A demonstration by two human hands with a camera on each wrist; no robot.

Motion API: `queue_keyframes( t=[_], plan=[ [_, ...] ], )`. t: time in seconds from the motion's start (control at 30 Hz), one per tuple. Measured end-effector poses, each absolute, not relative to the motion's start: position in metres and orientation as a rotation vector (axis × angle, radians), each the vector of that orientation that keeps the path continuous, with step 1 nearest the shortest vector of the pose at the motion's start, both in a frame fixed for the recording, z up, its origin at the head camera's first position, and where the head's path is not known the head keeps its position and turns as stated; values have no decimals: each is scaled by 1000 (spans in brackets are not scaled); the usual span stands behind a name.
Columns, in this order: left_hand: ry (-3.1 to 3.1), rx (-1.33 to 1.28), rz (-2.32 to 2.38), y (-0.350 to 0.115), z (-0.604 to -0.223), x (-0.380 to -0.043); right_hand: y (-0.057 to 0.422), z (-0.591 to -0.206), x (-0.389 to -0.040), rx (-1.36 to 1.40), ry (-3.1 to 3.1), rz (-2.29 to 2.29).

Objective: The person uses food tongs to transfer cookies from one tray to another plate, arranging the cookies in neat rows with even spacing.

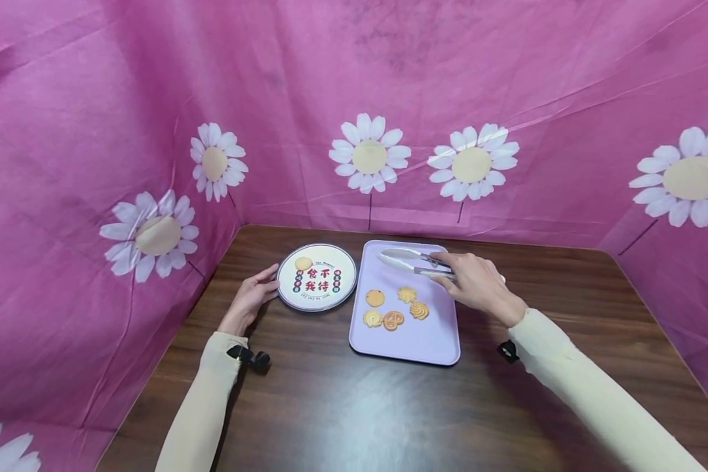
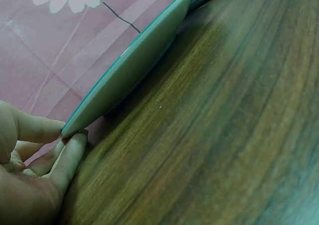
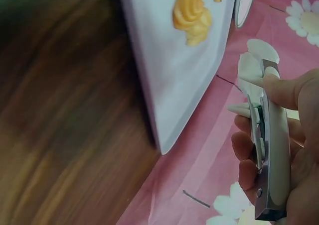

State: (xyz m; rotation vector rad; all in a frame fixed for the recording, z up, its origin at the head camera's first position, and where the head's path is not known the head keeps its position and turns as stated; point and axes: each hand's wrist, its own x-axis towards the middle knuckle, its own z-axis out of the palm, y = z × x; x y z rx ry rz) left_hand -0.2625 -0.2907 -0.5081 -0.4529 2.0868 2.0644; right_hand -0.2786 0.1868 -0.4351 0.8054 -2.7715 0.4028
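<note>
My left hand [image 1: 252,296] pinches the near-left rim of a round white plate [image 1: 347,267] with red lettering. In the left wrist view, the thumb and fingers hold the plate [image 2: 134,68] by its edge. One round cookie [image 1: 303,263] lies on the plate's upper left. My right hand [image 1: 478,282] grips a pair of metal tongs [image 3: 278,145] with pale tips, which are apart with nothing visible between them. The tongs hover over the upper part of a lilac tray [image 1: 415,344]. Several cookies lie on that tray, among them a pretzel-shaped one [image 1: 393,320] and a swirled one [image 1: 419,310].
Plate and tray stand side by side near the back of a dark wooden table [image 1: 307,393]. A pink cloth with white daisies [image 1: 369,156] hangs behind and along the sides. Black straps with small devices [image 1: 254,358] sit at both wrists.
</note>
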Motion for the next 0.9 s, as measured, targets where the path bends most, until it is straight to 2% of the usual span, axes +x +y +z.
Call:
queue_keyframes(
  t=[0.4,0.9],
  plan=[
    [2081,-458,2067,-292,-509,-262,209,-443,-251,874,-2813,342],
    [2070,-451,2103,-289,-510,-264,226,-441,-241,922,-2765,303]
  ],
)
